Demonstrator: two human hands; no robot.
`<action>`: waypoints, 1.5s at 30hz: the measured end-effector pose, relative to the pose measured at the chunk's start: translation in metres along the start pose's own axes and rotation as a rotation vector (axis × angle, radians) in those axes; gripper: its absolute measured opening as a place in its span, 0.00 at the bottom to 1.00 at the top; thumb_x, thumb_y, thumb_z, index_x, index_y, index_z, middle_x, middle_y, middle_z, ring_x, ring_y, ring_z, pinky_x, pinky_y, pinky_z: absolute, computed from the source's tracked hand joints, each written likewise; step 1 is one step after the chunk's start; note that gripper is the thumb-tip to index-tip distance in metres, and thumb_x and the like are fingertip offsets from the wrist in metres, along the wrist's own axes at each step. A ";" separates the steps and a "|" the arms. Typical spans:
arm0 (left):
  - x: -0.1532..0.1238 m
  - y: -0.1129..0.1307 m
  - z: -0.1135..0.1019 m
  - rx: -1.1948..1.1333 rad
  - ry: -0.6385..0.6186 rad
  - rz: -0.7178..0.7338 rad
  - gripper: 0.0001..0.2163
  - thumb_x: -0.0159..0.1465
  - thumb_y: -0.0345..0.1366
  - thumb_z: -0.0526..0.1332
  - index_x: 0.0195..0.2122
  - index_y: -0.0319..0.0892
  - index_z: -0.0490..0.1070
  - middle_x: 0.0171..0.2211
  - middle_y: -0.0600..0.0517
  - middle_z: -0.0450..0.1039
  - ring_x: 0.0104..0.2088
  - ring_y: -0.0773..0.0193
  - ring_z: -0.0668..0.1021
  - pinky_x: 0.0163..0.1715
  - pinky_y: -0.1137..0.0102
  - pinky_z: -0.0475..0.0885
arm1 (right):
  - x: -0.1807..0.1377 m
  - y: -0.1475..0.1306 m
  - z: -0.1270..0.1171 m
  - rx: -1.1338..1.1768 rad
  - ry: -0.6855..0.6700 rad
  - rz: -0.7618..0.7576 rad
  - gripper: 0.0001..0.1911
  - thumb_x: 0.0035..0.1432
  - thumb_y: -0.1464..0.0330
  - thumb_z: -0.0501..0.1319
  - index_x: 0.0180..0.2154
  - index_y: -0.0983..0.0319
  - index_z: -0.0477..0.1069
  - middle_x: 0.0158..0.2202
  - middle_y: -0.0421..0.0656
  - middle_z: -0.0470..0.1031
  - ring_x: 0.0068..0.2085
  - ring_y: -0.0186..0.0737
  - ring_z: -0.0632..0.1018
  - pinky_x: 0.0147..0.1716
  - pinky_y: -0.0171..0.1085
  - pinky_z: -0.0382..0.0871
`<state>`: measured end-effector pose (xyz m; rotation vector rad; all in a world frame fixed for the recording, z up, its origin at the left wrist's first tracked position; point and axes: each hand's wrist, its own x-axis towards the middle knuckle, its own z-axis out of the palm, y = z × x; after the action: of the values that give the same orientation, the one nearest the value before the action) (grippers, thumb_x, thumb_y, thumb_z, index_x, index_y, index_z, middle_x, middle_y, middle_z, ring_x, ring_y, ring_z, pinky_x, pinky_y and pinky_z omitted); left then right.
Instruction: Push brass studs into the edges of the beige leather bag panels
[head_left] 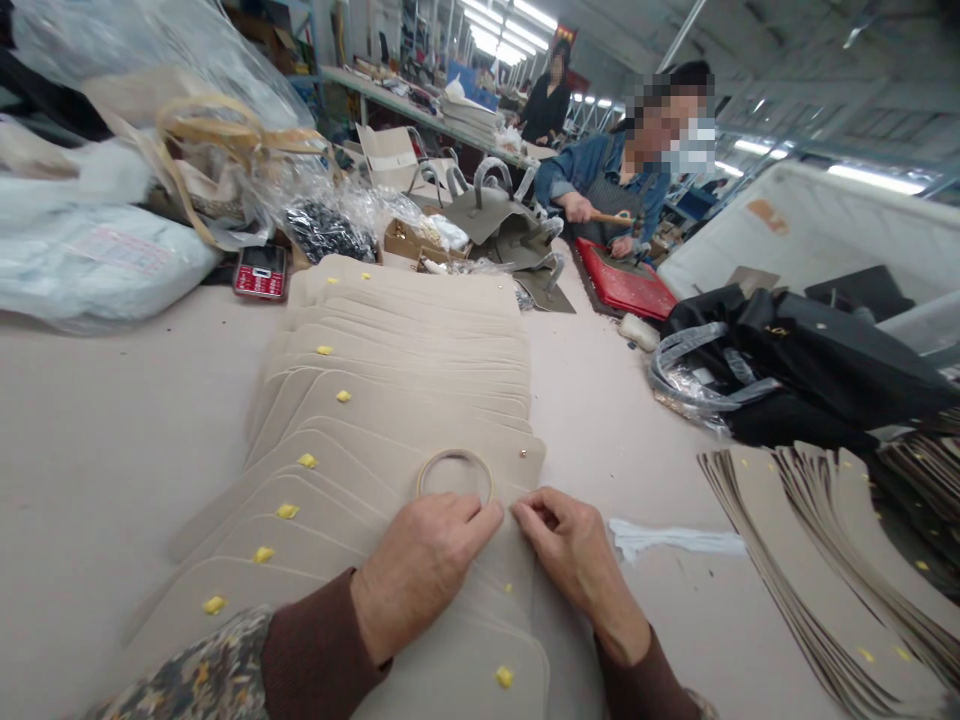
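A red phone (pixel 260 273) lies near a plastic bag (pixel 105 255), with perhaps paper (pixel 469 115) stacked far behind

Left fingers (pixel 482 524) hide the lower part of the ring (pixel 454 454).

Before me the pale table (pixel 112 430) carries fanned beige panels (pixel 405 345), with a red phone (pixel 261 272) just left of their far end, a white strip (pixel 675 538) to their right and a black bag (pixel 817 365) farther right
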<state>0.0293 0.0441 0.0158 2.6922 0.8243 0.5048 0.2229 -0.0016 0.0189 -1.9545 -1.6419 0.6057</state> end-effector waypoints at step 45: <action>0.009 -0.006 -0.005 0.090 -0.118 -0.032 0.08 0.65 0.23 0.51 0.33 0.41 0.64 0.30 0.51 0.67 0.31 0.60 0.68 0.34 0.65 0.63 | 0.004 0.016 0.009 0.634 0.102 0.276 0.18 0.51 0.55 0.66 0.30 0.65 0.75 0.22 0.39 0.75 0.22 0.32 0.74 0.24 0.31 0.71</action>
<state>0.0314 0.0547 0.0204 2.7546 0.8746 0.3058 0.2299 0.0007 0.0015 -1.6956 -0.9554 0.9736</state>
